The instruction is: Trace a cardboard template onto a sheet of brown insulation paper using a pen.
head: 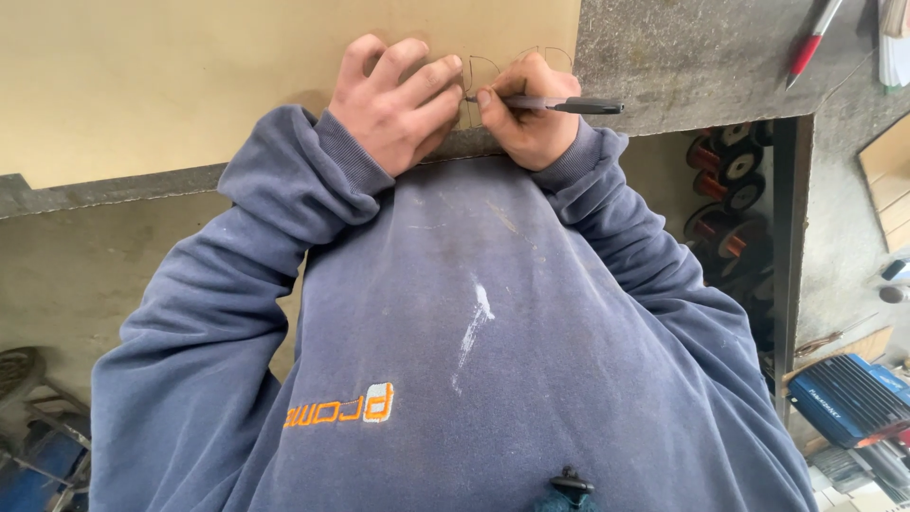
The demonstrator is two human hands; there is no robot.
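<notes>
My right hand is curled tight around a black pen, the tip pointing toward my left hand and touching the tan sheet between the two. My left hand lies just beside it, fingers bent and pressed down on the sheet; whether something small sits under them as a guide I cannot tell, since the knuckles hide that spot. Just beyond the fingers of both hands I see thin curved pen lines on the sheet, so I judge that some of the outline is drawn already, while the pen tip resting on the surface suggests the marking is not finished; how much of the shape is left I cannot say, because my hands cover most of it. The rest of the sheet, stretching away past my left hand, looks unmarked. The sheet lies on a grey workbench, whose bare top shows beyond my right hand. Farther out on that side a red pen lies on the bench, and below the bench edge spools of copper wire sit on a shelf.
</notes>
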